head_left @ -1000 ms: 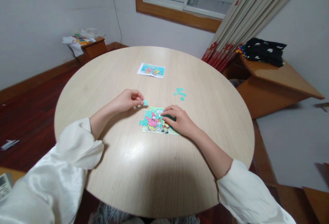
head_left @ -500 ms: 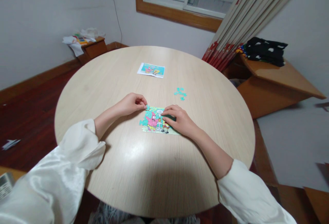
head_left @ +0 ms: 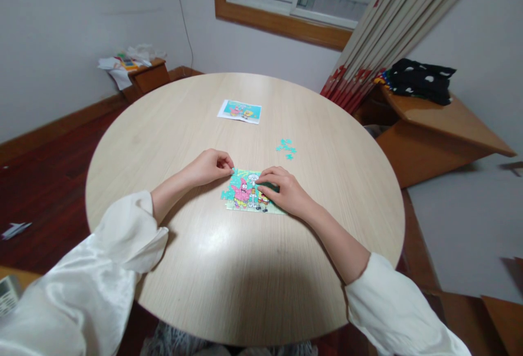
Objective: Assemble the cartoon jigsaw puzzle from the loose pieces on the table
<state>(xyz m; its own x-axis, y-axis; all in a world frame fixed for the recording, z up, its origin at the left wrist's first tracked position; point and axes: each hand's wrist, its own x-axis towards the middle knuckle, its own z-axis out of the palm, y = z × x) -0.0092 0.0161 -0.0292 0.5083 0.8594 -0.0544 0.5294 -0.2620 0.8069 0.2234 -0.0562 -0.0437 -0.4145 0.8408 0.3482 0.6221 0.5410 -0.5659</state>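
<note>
A partly assembled jigsaw puzzle [head_left: 241, 195] with a pink starfish and other cartoon figures lies flat on the round table [head_left: 204, 279]. Its left edge is uneven. At the upper left corner, my left hand [head_left: 212, 166] is closed in a pinch, with a small teal puzzle piece [head_left: 232, 171] at the fingertips. My right hand [head_left: 283, 187] rests over the right part of the puzzle, thumb and fingers apart, and covers some of it. Beyond this hand lie several loose teal puzzle pieces [head_left: 286, 148].
Farther back on the table is a printed picture card [head_left: 241, 112] with similar figures. A wooden stand with dark cloth [head_left: 423, 80] is at the right, by the curtain [head_left: 400, 23]. Another small stand with papers [head_left: 145, 67] is at the back left.
My left hand has shifted very slightly, and the teal piece at its fingertips now shows less and sits against the puzzle's corner. My right hand has stayed in place.
</note>
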